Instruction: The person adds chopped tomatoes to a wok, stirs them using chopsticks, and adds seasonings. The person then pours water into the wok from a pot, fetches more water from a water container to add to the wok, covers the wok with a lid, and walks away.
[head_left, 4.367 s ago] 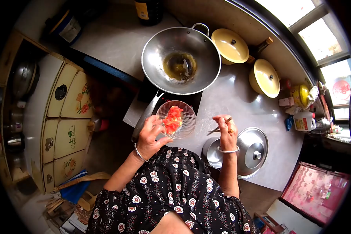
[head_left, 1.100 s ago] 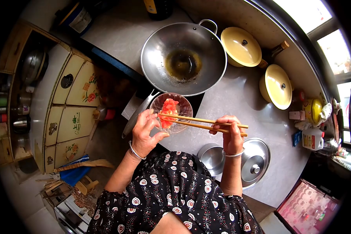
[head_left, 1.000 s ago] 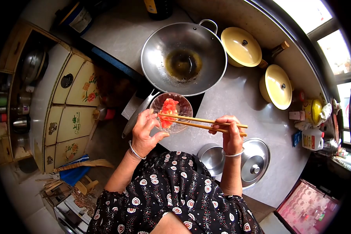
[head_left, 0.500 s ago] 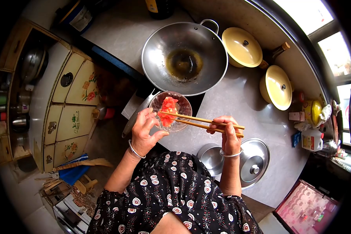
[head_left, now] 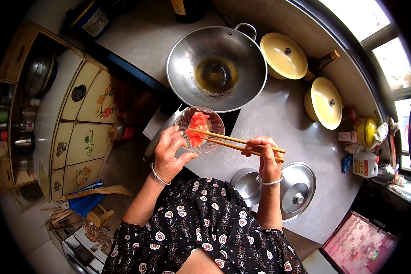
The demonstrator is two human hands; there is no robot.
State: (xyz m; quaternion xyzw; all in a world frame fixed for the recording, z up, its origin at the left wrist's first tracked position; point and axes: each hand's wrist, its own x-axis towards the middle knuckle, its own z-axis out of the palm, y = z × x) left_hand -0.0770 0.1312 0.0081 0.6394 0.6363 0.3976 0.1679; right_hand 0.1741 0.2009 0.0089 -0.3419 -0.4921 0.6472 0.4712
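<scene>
My left hand (head_left: 170, 153) grips the near left rim of a clear glass bowl (head_left: 216, 123), thumb and fingers around its side. Chopped red pieces, which look like tomato (head_left: 198, 125), lie in the bowl. Between the fingers of my right hand (head_left: 266, 155) is a pair of wooden chopsticks (head_left: 235, 142), their tips at the red pieces. Just beyond the bowl sits a large steel wok (head_left: 180, 68) with a pool of yellowish oil (head_left: 216, 75) at its bottom. The bowl overlaps the wok's near edge in view.
Two yellow lidded pots (head_left: 283, 55) stand right of the wok, with a bottle (head_left: 324, 64) between them. Close to my body are a steel pot (head_left: 247, 185) and a steel lid (head_left: 301, 187). Seasoning containers (head_left: 366, 163) line the window side. A cabinet (head_left: 89, 141) stands at left.
The chopstick tips and red pieces have shifted very slightly within the bowl. Both hands keep nearly the same place and grip.
</scene>
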